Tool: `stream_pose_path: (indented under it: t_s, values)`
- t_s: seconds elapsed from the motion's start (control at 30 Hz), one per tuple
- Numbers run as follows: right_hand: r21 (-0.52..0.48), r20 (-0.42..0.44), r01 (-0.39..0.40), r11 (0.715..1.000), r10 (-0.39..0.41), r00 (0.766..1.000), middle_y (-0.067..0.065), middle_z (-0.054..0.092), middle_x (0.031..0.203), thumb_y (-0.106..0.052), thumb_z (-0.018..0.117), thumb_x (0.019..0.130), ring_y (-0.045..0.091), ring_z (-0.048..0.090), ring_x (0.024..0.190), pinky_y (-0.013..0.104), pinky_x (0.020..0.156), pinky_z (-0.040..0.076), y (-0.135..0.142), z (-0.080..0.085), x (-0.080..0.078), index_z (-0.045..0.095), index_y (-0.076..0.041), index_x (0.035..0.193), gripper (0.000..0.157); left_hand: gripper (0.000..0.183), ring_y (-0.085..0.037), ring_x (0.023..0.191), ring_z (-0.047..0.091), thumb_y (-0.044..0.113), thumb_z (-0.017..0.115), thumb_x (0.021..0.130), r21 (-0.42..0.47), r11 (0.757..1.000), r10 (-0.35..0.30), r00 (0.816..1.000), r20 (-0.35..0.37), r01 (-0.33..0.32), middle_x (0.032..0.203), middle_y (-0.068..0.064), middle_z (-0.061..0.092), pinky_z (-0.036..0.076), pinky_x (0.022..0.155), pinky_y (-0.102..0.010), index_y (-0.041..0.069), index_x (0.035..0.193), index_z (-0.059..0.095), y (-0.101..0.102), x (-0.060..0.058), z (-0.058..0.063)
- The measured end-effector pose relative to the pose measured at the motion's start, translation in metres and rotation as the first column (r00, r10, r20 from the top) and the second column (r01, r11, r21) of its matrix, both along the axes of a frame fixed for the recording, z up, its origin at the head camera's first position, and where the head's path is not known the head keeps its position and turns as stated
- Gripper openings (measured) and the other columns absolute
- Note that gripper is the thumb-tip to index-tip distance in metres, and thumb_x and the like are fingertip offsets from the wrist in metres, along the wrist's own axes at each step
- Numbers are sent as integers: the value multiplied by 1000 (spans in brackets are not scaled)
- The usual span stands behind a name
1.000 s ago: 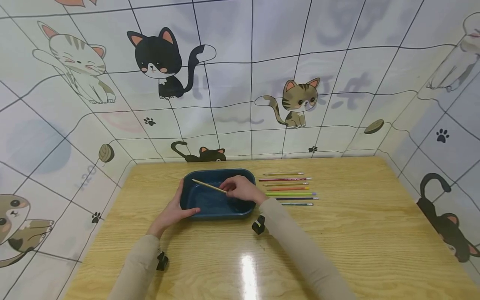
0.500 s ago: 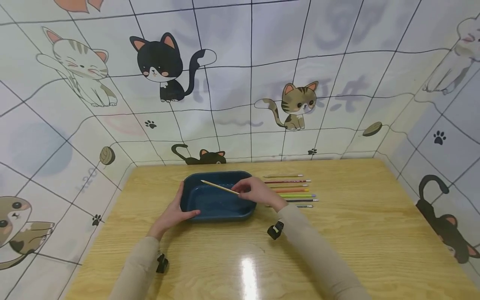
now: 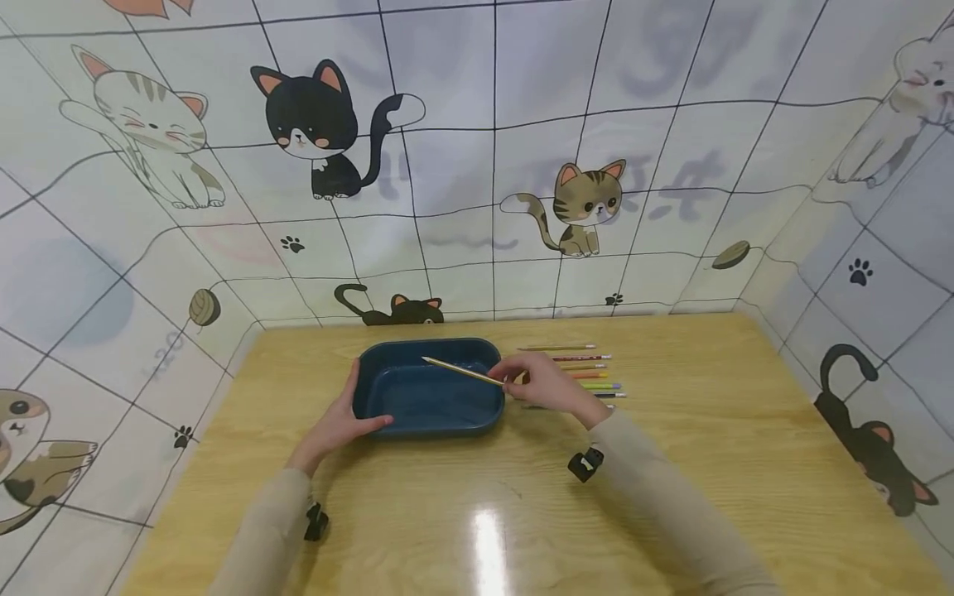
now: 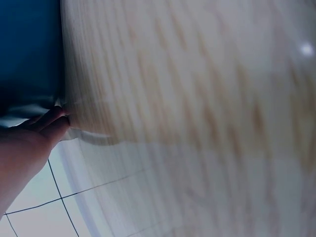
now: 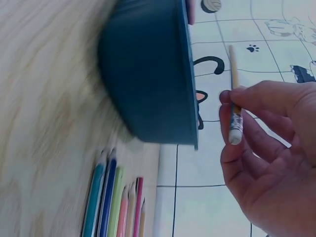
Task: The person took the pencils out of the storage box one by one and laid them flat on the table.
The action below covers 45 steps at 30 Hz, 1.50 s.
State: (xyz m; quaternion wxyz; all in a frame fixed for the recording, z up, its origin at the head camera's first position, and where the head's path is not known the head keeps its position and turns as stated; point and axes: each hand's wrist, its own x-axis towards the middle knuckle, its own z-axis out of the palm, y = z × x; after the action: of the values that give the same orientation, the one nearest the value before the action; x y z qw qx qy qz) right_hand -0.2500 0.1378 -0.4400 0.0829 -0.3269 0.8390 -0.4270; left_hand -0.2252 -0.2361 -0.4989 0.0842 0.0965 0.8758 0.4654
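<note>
A dark blue rectangular dish (image 3: pixel 428 432) sits on the wooden table in the head view. At its left end my left hand (image 3: pixel 337 424) grips it, thumb over the near rim and fingers along the outer side. My right hand (image 3: pixel 547 382) pinches a light wooden pencil (image 3: pixel 460 370) near its eraser end, at the dish's right rim. The pencil slants over the dish, its tip pointing up and left. In the right wrist view the pencil (image 5: pixel 234 74) is between thumb and fingers, with its white eraser visible. The left wrist view shows only fingertips (image 4: pixel 55 126) against the dish.
Several pencils (image 3: pixel 596 386) lie in a row right of the dish, partly hidden by my right hand. Behind the table stands a wall covering (image 3: pixel 462 190) printed with cats. Wrist cameras (image 3: pixel 585 464) hang below both sleeves.
My right hand has moved right with the pencil, from over the dish's inside to its right rim. The left hand has kept its hold, and the dish stays in place.
</note>
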Motion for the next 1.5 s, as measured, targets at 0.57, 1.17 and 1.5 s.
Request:
stream_pose_path:
  t_s: [0.57,1.17,1.5]
  values:
    - [40,-40,90,995,-89,995,5,68,97,3,61,91,16,59,83,34,68,47,51,1,9,70,-3,111,22,121,-39,144,1,34,80,80,-13,1000,-12,1000,7,12,160,-15,-9,12,110,-59,19,154,-15,-4,2,1]
    - [63,-129,132,989,-123,984,4,70,96,7,64,87,16,61,82,31,65,49,94,-16,17,72,-4,104,22,121,-38,144,2,34,79,80,-27,999,-18,1000,15,19,160,-14,-9,12,111,-58,19,153,-16,-5,0,5]
    - [83,-123,151,985,-140,982,11,69,98,14,64,84,24,63,83,30,68,53,119,-30,26,71,1,101,23,121,-39,144,4,34,80,80,-39,999,-4,1000,18,5,160,-15,-6,13,111,-57,20,154,-15,0,-3,2]
